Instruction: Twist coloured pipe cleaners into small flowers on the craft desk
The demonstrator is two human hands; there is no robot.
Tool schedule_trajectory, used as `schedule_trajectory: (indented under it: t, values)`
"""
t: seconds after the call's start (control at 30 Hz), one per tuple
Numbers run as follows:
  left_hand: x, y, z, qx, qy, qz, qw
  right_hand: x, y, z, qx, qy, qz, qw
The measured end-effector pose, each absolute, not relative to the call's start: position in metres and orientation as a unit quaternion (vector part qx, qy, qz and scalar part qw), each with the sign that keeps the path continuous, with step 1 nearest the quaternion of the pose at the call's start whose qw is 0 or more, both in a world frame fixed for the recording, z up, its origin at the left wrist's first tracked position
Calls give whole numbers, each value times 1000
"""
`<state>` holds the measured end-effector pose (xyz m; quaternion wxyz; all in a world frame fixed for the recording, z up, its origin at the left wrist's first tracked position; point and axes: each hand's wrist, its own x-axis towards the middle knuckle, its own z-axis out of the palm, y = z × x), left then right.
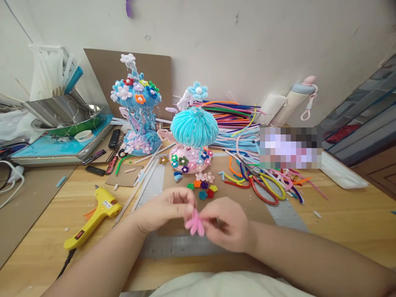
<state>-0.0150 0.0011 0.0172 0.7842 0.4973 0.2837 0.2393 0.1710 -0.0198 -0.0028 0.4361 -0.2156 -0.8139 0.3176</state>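
Observation:
Between my two hands is a pink pipe-cleaner flower [195, 225] with fuzzy loops pointing down and outward. My left hand [168, 206] pinches it from the upper left, fingers curled. My right hand [227, 222] grips it from the right, thumb and fingertips together. Just beyond lie several small coloured flowers [203, 194]. Behind those stands a turquoise pipe-cleaner jellyfish [194, 128] on a pink base [176, 165] dotted with little flowers. Farther left a finished-looking blue jellyfish figure [136, 97] carries flowers on its cap.
A yellow glue gun [93, 218] lies at left. Scissors [262, 181] with red and yellow handles rest among pipe cleaner scraps at right. Bundled pipe cleaners [235, 119] lie along the wall, beside a pale bottle [292, 101]. A metal pot [58, 111] stands at far left.

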Motion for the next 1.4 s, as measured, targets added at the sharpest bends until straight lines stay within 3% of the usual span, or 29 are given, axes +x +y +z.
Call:
schedule_trajectory:
  t: [0.13,0.33,0.5,0.83,1.2,1.4]
  values:
    - [-11,4,16,476,300,365,742,168,-11,-11,-375,-702,364,485]
    - [-6,1,16,511,350,382,685,164,-9,-10,-357,-673,466,449]
    - [-2,0,18,548,381,398,629,163,-8,-5,-359,-684,463,434]
    - [0,2,6,528,320,403,676,168,-11,-7,-338,-740,390,430]
    - [-3,3,5,518,316,364,706,172,-6,-9,-287,-766,399,415]
    - [-1,5,9,515,300,423,683,171,-1,-10,-308,-746,413,421]
